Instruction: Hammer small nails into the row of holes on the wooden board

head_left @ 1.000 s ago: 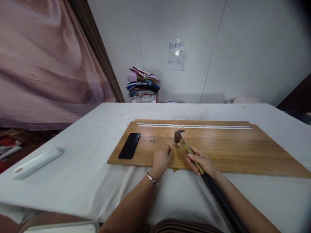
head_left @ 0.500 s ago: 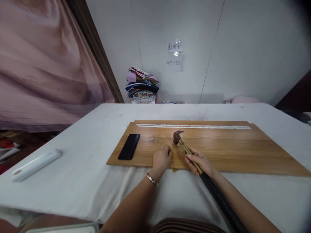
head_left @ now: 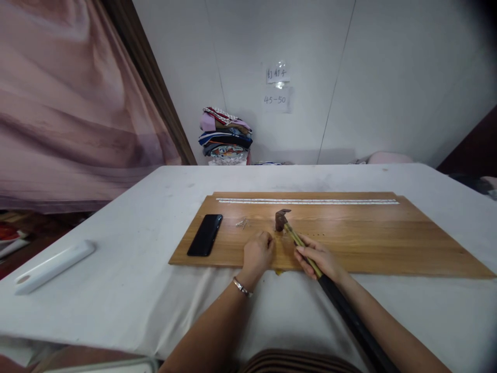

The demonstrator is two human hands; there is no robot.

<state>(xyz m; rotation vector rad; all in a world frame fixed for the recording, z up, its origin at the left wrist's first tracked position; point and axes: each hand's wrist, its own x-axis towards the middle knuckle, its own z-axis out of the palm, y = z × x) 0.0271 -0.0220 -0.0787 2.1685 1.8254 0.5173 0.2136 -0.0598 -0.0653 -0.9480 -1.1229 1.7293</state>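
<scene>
My right hand (head_left: 316,255) is wrapped round the handle of a claw hammer (head_left: 297,238), whose rusty head is just above or on the wooden board (head_left: 388,243). Beside the hammer head, my left hand (head_left: 258,252) rests on the board with its fingers closed in a pinch; what they hold, if anything, is hidden. A small pile of nails (head_left: 243,223) lies on the board to the left of the hammer head. A row of small dark marks (head_left: 318,234) shows in the wood right of the hammer.
A black phone (head_left: 205,235) lies on the board's left end. Two white measuring strips (head_left: 306,201) run along its far side. On the white table (head_left: 116,248) lies a white plastic handle-like object (head_left: 54,267). Folded cloths (head_left: 225,135) are stacked by the wall.
The view has shifted very slightly. Both hands and the hammer keep nearly the same place over the board.
</scene>
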